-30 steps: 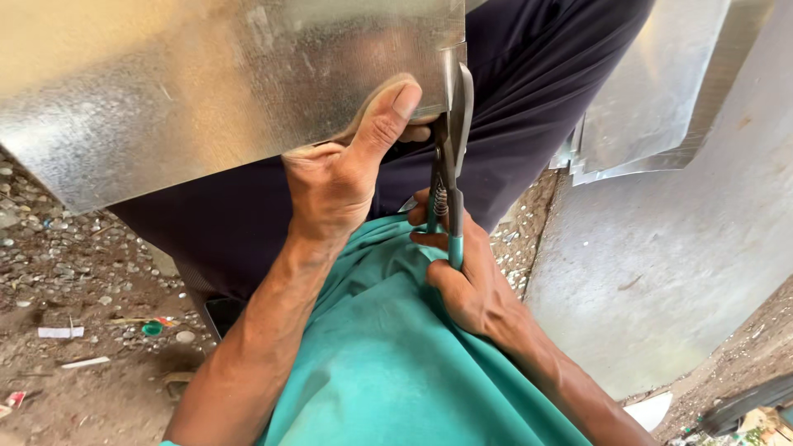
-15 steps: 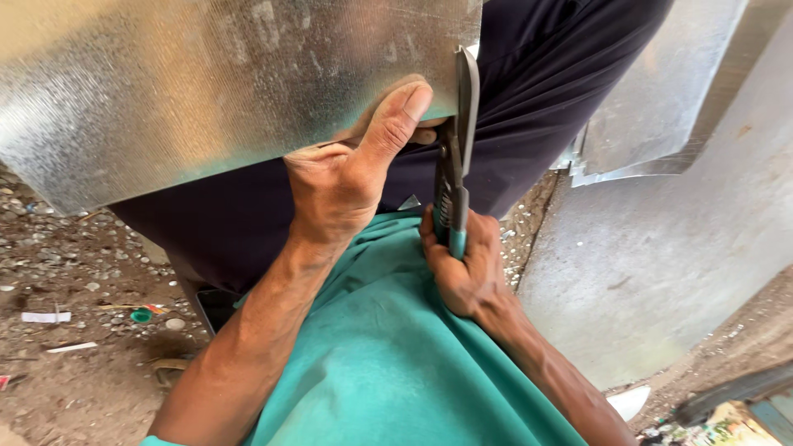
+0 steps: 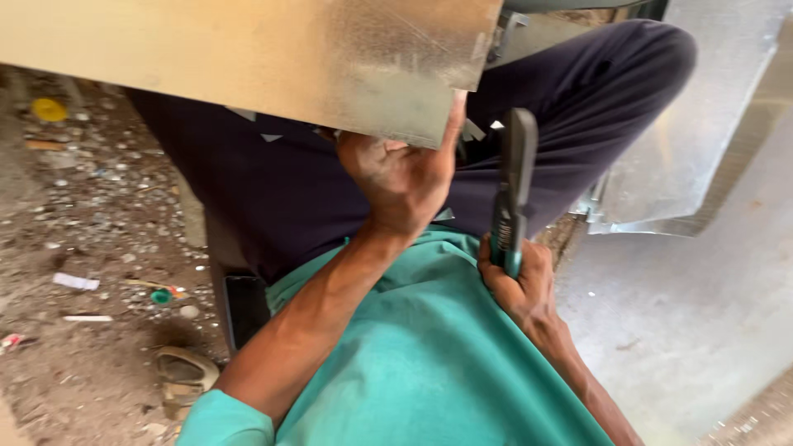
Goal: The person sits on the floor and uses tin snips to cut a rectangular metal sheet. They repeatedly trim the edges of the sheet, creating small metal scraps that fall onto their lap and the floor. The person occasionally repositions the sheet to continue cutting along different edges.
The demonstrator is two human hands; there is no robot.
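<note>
My left hand (image 3: 403, 180) grips the lower edge of a galvanised metal sheet (image 3: 248, 58) that fills the top of the view, thumb pressed up along its right corner. My right hand (image 3: 520, 285) is closed around the teal-tipped handles of tin snips (image 3: 512, 190). The snips point upward, blades together, a little to the right of the sheet's edge and apart from it. My teal shirt and dark trousers lie below both hands.
More bent sheet metal (image 3: 702, 124) stands at the right, above a flat grey sheet (image 3: 686, 330). Dirt ground (image 3: 83, 248) with litter, a green cap and a sandal (image 3: 183, 376) lies at the left. A dark phone-like object (image 3: 246, 310) rests beside my leg.
The snips have come out of the sheet's edge and now stand clear to its right. The sheet has shifted left and up in view, and my left hand's grip moved with it.
</note>
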